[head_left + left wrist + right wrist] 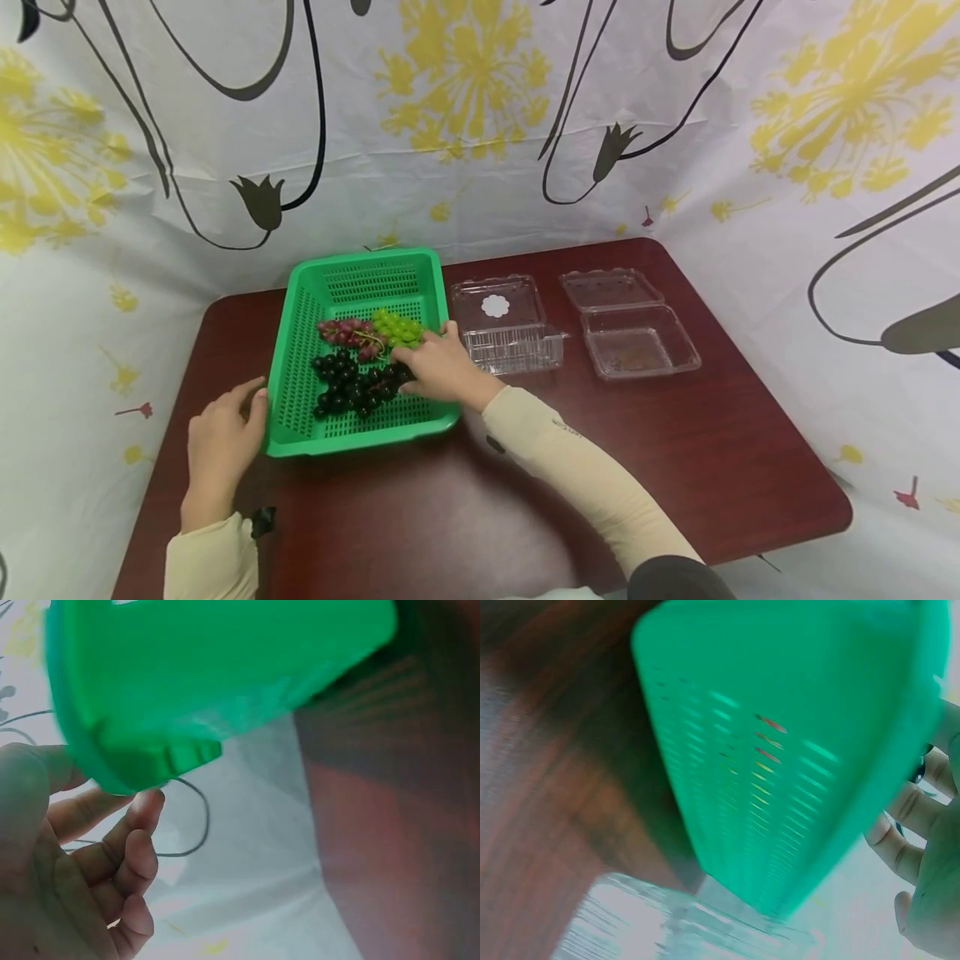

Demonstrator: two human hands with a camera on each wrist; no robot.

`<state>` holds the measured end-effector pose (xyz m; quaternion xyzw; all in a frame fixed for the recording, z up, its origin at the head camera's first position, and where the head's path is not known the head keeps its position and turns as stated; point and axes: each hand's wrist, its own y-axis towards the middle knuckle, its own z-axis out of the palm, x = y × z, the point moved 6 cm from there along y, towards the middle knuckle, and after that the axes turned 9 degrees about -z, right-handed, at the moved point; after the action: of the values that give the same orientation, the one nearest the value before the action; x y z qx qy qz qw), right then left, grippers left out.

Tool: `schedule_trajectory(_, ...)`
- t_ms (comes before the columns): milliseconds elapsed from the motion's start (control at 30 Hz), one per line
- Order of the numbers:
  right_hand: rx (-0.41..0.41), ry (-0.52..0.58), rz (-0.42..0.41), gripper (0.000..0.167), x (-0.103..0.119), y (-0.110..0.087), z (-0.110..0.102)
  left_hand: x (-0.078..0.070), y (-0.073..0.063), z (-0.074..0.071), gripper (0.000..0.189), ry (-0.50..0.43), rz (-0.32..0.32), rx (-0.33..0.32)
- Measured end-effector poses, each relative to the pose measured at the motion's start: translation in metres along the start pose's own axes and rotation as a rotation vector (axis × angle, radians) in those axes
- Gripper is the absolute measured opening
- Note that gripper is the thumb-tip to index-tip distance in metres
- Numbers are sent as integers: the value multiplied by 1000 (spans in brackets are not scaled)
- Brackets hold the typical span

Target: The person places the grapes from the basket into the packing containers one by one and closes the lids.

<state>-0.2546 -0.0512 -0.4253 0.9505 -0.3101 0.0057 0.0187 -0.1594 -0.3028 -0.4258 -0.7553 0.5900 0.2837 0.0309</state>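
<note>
A green plastic basket (360,446) holds bunches of grapes: red grapes (347,332), green grapes (397,327) and black grapes (341,387). My left hand (225,437) grips the basket's left rim; in the left wrist view its thumb and fingertips meet the rim's corner. Reaching over the right rim, my right hand (438,365) has its thumb and fingers about the right end of the black grapes, beside the green bunch. The basket wall hides most of the grapes in the right wrist view, where the right hand (937,847) shows curved fingers and a bit of dark grape.
Right of the basket lies an open clear plastic clamshell box (513,348) with a white round sticker (495,306) on its lid. Farther right stands a second open clamshell box (637,342). The dark red table (750,467) backs onto a patterned cloth (495,200).
</note>
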Motion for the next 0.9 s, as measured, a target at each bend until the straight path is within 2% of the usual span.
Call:
schedule_trajectory(100, -17, 5, 10, 52, -3, -1, -10, -5, -1, -5, 30, -24, -10, -24)
schedule_trajectory(233, -33, 0, 18, 53, -6, -4, -25, -16, -1, -10, 30, -64, -17, -26)
schedule_trajectory(467, -104, 34, 44, 54, -16, -11, -47, -28, 1, -12, 35, -179, -93, 85)
schedule_trajectory(667, -192, 43, 68, 50, -30, -22, -63, -34, 0, -10, 33, -303, -112, 188)
schedule_trajectory(767, -224, 52, 83, 50, -38, -27, -70, -41, 0, -11, 30, -373, -108, 209)
schedule_trajectory(900, -259, 75, 131, 51, -52, -36, -78, -56, 1, -12, 28, -421, -84, 209)
